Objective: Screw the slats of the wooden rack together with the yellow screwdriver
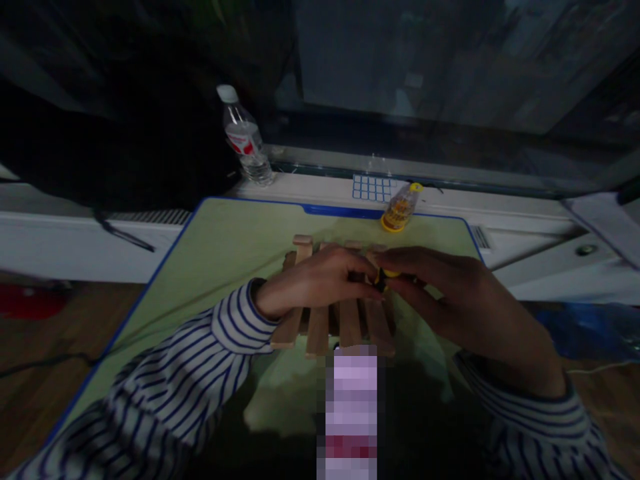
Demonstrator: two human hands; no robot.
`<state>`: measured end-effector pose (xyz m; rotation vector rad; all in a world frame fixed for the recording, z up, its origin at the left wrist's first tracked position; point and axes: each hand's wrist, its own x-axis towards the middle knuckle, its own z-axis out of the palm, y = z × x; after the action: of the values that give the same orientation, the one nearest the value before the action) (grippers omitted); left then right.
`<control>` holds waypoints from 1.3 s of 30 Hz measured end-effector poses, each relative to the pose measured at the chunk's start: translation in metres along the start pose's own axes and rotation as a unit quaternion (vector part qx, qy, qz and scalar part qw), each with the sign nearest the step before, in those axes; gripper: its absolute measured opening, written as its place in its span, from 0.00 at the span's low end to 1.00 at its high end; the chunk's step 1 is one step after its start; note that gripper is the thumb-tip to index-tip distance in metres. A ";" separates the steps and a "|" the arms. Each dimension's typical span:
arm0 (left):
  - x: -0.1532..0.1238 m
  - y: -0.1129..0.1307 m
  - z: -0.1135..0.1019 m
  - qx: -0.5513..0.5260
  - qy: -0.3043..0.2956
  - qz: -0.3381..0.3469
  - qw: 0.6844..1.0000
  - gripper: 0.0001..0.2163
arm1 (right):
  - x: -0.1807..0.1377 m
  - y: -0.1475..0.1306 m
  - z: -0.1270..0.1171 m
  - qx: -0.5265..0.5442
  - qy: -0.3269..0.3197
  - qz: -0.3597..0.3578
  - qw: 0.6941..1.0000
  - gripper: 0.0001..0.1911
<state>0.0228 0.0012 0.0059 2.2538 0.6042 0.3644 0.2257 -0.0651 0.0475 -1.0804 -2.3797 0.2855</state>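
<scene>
Above a small rack of wooden slats [319, 330], my left hand [320, 280] and my right hand [450, 287] meet at their fingertips. Between them is a small black and yellow piece [383, 277] whose kind I cannot make out. The left thumb and fingers pinch it from the left, while the right fingers and thumb close on its yellow part from the right. Beneath my left hand, much of the slats' middle is hidden. The rack lies on a pale table [225, 247] with a blue rim.
A small clear bottle with yellow ends [401, 208] stands at the table's far edge. Behind, on the white sill, are a water bottle [247, 147] and a sheet of blue-edged labels [373, 188]. A dark cord [45, 362] runs at left. Something pixelated covers the lower middle.
</scene>
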 end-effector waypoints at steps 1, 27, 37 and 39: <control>0.000 0.000 0.000 -0.008 -0.007 -0.002 1.000 0.10 | 0.000 0.000 0.000 -0.005 0.000 0.004 1.000 0.14; 0.004 -0.004 0.002 0.011 0.005 0.014 1.000 0.09 | 0.001 -0.006 -0.003 -0.002 -0.016 0.014 1.000 0.19; 0.003 -0.009 0.005 -0.033 -0.026 0.022 0.999 0.09 | 0.000 -0.002 0.000 -0.019 0.004 -0.004 1.000 0.17; 0.004 -0.012 0.005 -0.035 -0.036 0.029 0.998 0.09 | 0.002 -0.002 0.001 -0.036 0.005 0.002 0.999 0.13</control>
<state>0.0248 0.0074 -0.0059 2.2110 0.4836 0.3267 0.2232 -0.0651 0.0484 -1.1177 -2.3963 0.1962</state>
